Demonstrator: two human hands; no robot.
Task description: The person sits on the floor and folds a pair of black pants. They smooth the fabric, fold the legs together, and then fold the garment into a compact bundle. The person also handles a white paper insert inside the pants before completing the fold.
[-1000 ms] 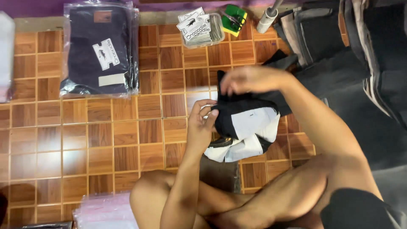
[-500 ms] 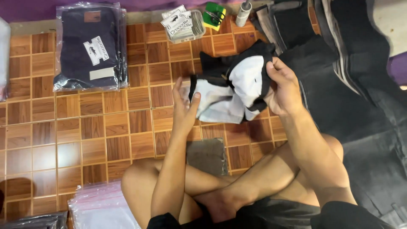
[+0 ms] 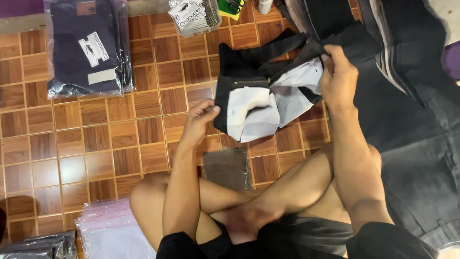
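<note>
A: What's nearest at 6 o'clock?

B: Crossed bare legs [image 3: 268,201]. At 7, clear bags [image 3: 112,235] on the floor; just ahead of the legs, a small brown mat [image 3: 226,168].

A: And the hands?

B: The left hand [image 3: 200,120] pinches the garment [image 3: 258,91] at its lower left edge; the right hand [image 3: 338,76] is closed on its upper right. It's black with white lining showing, held crumpled near centre.

A: Farther out?

B: At 11, a dark folded garment in a clear package [image 3: 88,45] with a white tag. At 12, a stack of white tags [image 3: 191,17]. Dark cloth [image 3: 412,124] fills 3; bare floor [image 3: 86,144] lies at 9.
</note>
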